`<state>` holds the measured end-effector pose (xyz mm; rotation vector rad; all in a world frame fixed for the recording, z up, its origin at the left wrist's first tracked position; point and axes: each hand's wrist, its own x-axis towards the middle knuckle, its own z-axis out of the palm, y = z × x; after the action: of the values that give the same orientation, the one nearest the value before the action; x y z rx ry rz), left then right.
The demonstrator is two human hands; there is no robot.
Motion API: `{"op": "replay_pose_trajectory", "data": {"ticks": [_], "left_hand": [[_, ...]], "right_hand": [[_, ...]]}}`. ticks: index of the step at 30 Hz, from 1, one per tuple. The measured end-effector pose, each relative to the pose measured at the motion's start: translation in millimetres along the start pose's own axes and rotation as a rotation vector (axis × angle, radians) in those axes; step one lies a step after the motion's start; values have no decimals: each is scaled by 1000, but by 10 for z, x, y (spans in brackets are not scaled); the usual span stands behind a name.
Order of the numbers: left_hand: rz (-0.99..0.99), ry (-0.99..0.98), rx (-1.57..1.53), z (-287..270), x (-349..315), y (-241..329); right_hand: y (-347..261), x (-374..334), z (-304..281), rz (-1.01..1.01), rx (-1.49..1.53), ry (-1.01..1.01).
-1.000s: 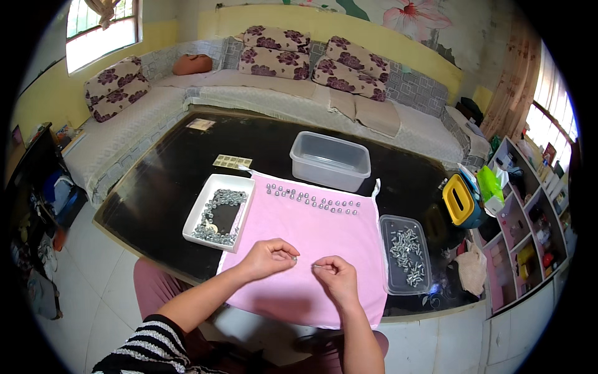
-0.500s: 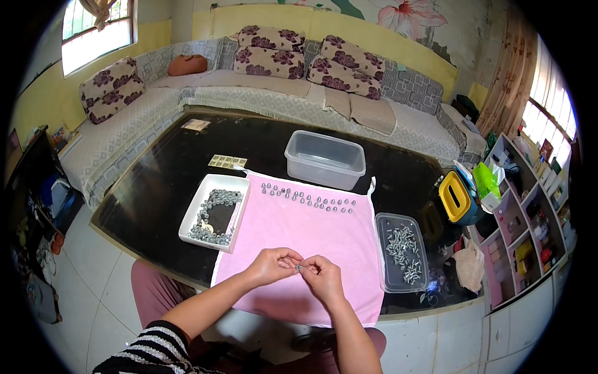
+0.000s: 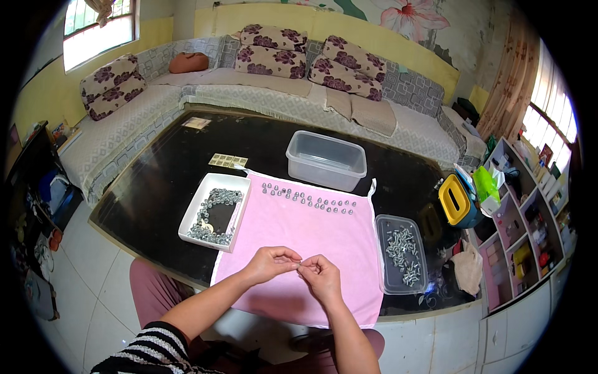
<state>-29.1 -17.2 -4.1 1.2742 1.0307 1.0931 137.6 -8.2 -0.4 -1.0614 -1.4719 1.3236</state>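
- I see one camera, left of a head-worn pair, looking forward and down from above the lap.
- The left hand (image 3: 268,265) and right hand (image 3: 322,279) lie near it, below the frame's middle, with the forearms (image 3: 208,296) rising from the lower edge.
- It takes in the table (image 3: 152,202) centrally, the sofa (image 3: 249,98) farther off along the top.
- Straight edges bend toward the rim.
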Motion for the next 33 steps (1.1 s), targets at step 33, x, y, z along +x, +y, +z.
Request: {"op": "replay_pose_trajectory", "data": {"ticks": [33], "left_hand": [[92,52,-64,33,-37,21]], "right_hand": [[-56,34,14,165,260,-22]]}}
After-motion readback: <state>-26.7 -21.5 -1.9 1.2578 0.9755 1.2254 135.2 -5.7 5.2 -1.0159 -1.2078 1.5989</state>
